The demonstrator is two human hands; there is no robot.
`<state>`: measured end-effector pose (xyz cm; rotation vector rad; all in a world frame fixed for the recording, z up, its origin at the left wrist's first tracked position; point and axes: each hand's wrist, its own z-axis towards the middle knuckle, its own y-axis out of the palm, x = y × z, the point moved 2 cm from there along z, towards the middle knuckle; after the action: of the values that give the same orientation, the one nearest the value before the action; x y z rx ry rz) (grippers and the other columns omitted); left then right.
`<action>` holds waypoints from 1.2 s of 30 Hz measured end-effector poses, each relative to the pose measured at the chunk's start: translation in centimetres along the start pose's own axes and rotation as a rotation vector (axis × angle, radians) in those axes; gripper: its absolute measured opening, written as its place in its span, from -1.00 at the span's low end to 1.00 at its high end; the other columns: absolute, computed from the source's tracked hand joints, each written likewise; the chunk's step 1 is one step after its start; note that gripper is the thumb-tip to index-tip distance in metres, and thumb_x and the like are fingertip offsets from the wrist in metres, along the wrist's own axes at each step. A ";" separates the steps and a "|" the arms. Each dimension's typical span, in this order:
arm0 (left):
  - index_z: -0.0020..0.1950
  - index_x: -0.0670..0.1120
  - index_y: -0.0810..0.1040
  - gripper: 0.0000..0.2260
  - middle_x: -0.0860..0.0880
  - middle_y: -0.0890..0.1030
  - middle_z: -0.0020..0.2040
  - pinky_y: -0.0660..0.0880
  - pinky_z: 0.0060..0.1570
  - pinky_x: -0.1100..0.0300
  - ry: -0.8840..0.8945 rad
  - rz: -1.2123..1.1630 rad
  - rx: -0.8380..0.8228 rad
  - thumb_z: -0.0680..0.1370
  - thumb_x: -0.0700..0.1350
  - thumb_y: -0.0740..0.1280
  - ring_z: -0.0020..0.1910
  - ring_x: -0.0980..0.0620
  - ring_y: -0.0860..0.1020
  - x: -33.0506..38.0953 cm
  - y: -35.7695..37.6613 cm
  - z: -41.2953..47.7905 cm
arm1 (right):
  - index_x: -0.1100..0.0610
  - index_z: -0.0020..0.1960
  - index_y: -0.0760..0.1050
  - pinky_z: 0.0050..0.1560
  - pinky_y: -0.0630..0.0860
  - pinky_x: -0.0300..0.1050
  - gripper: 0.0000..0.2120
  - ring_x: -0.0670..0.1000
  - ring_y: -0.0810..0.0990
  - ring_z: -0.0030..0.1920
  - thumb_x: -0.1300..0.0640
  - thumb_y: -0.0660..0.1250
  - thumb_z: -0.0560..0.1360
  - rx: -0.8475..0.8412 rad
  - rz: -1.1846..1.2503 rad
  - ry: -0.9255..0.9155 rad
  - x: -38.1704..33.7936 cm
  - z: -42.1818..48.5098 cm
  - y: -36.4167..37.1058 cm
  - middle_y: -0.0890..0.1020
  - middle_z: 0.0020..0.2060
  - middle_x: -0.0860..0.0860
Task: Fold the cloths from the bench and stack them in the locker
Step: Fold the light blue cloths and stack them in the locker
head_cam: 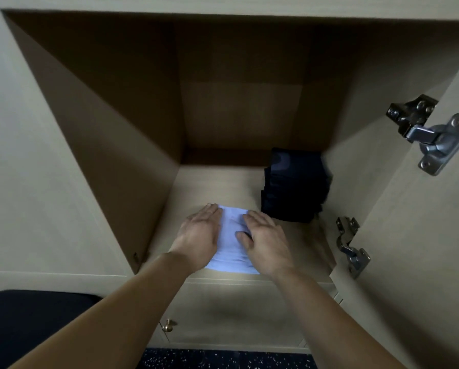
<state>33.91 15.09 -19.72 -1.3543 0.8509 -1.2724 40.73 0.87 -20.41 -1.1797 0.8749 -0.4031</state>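
- Folded white cloth [232, 243]: lies at the front of the locker [217, 187] floor, left of the dark stack [294, 185] and not touching it.
- Left hand [200, 230], right hand [264, 235]: both flat, fingers straight, pressing the cloth; I judge this keeps its folds flat.

Pale lilac cloth [232, 243], navy stack [293, 186], beige woodgrain locker [223, 187]
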 end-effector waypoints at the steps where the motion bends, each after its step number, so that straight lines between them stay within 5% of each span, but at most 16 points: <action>1: 0.59 -0.14 0.07 -0.55 -0.07 0.06 0.60 -0.08 0.50 0.27 0.002 0.035 -0.047 0.70 -0.11 0.01 0.58 0.06 0.02 -0.3 0.5 0.0 | 0.09 0.54 0.17 0.45 0.02 -0.17 -0.51 -0.04 0.03 0.55 -0.04 0.07 0.66 -0.046 -0.022 0.005 0.1 0.0 0.4 0.15 0.55 0.01; 8: 0.56 -0.20 0.14 -0.57 -0.10 0.08 0.59 -0.27 0.27 0.60 -0.073 -0.339 0.011 0.69 -0.14 0.07 0.57 0.06 0.05 -1.5 3.3 -0.4 | 0.12 0.58 0.00 0.43 -0.23 -0.33 -0.49 -0.11 -0.14 0.55 -0.03 -0.05 0.68 -0.068 0.079 0.015 1.6 -0.6 3.4 -0.04 0.57 -0.01; 11: 0.57 -0.17 0.15 -0.56 -0.07 0.09 0.59 -0.19 0.34 0.54 -0.104 -0.393 0.014 0.69 -0.13 0.08 0.57 0.09 0.06 -1.8 4.0 -0.7 | 0.13 0.58 0.00 0.40 -0.25 -0.36 -0.49 -0.11 -0.14 0.55 -0.02 -0.04 0.68 -0.042 0.092 0.009 1.7 -0.7 4.0 -0.04 0.57 -0.02; 16: 0.58 -0.10 0.15 -0.54 -0.05 0.10 0.60 -0.03 0.49 0.32 -0.115 -0.236 0.026 0.69 -0.01 0.06 0.57 0.08 0.07 -1.5 3.0 -1.1 | 0.13 0.56 0.10 0.46 -0.15 -0.28 -0.50 -0.04 -0.05 0.56 -0.02 0.01 0.68 -0.084 0.046 0.034 1.3 -0.2 3.2 0.06 0.57 0.04; 21: 0.58 0.06 0.13 -0.49 0.00 0.12 0.60 0.16 0.45 0.17 -0.115 -0.091 0.005 0.66 0.13 0.10 0.55 0.04 0.14 -0.9 -1.0 -3.8 | 0.06 0.38 0.42 0.32 0.28 -0.16 -0.59 0.03 0.34 0.38 -0.07 0.21 0.60 0.035 0.065 0.077 -0.2 -0.8 -0.4 0.47 0.36 0.02; 31: 0.53 0.02 0.25 -0.53 0.02 0.28 0.54 0.29 0.34 0.12 -0.256 0.073 0.069 0.64 0.14 0.13 0.46 -0.03 0.32 -1.1 -11.5 -17.1 | 0.09 0.35 0.40 0.17 0.39 -0.10 -0.59 0.05 0.42 0.31 -0.08 0.21 0.58 0.014 0.051 0.008 -9.5 -7.8 -7.0 0.49 0.31 0.01; 36: 0.51 0.01 0.28 -0.54 0.01 0.34 0.51 0.30 0.31 0.07 -0.431 0.105 0.086 0.64 0.12 0.14 0.43 -0.05 0.36 -2.9 -13.6 -27.3 | 0.08 0.48 0.27 0.27 0.35 -0.05 -0.48 0.09 0.35 0.40 -0.10 0.17 0.59 -0.056 0.033 -0.107 -16.8 -13.2 -6.9 0.39 0.42 0.05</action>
<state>4.78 14.82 -10.20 -1.4249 0.5518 -0.8790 21.27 1.60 -9.27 -1.2254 0.8157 -0.2872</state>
